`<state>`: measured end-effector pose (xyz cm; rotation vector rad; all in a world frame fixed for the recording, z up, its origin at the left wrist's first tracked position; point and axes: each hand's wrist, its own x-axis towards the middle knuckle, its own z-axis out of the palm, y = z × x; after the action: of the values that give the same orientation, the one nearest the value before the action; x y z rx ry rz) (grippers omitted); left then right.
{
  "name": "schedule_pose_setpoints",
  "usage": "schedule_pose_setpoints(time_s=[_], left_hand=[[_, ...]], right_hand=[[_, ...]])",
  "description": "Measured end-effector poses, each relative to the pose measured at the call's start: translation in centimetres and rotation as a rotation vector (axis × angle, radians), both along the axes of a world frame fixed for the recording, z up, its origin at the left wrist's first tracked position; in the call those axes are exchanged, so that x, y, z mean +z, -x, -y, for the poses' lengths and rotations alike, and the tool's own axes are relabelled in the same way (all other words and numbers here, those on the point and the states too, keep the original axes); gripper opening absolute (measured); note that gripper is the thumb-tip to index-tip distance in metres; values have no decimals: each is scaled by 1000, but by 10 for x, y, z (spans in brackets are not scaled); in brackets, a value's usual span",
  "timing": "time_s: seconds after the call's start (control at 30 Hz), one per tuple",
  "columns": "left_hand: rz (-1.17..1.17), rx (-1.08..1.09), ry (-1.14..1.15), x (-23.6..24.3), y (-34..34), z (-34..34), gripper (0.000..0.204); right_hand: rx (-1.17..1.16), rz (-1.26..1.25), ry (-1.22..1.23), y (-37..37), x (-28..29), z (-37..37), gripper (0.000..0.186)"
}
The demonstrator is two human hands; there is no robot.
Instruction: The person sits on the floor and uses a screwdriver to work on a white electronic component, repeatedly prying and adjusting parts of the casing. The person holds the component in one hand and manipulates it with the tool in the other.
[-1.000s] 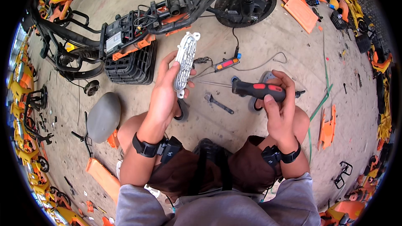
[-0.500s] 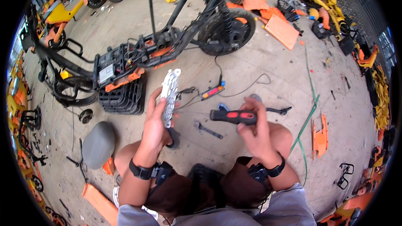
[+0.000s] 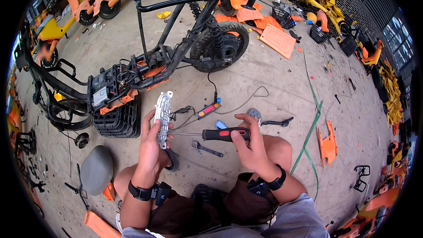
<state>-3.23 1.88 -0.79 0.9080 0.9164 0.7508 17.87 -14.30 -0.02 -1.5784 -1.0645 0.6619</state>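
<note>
My left hand (image 3: 150,146) holds a silvery, elongated oval lamp unit (image 3: 163,115) upright, with a mounting ear at each end. Its ridged face is turned to the right. My right hand (image 3: 252,147) is wrapped round the black and red handle of a screwdriver (image 3: 216,135). The shaft points left, its tip at the lower part of the lamp unit; whether they touch I cannot tell. On the concrete floor below the screwdriver lies an adjustable wrench (image 3: 208,149).
Ahead stands a stripped black scooter frame (image 3: 169,39) beside a black crate (image 3: 116,121). A cabled orange-and-grey device (image 3: 208,110) lies beyond my hands. Left is a grey seat (image 3: 97,170); right are a green strap (image 3: 312,130) and an orange panel (image 3: 328,143). Yellow and orange parts edge the floor.
The lamp unit has turned to show more of its ridged face and moved down and left in view. The screwdriver has come closer to it, its shaft now reaching the lamp unit's edge.
</note>
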Motion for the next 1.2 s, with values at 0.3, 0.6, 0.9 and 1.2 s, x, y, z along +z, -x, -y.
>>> schedule_pose_setpoints(time_s=[0.3,0.6,0.9,1.2], left_hand=[[-4,-3,1,0,1,0,43],[12,12,28,-2,2,0,43],[11,20,-1,-4,2,-1,43],[-2,9,-10,-6,2,-1,42]], right_hand=[[-5,50,0,1,2,0,52],[-12,54,-5,3,3,-2,48],[36,46,41,3,5,3,45],[-10,133,-120,6,2,-2,40]])
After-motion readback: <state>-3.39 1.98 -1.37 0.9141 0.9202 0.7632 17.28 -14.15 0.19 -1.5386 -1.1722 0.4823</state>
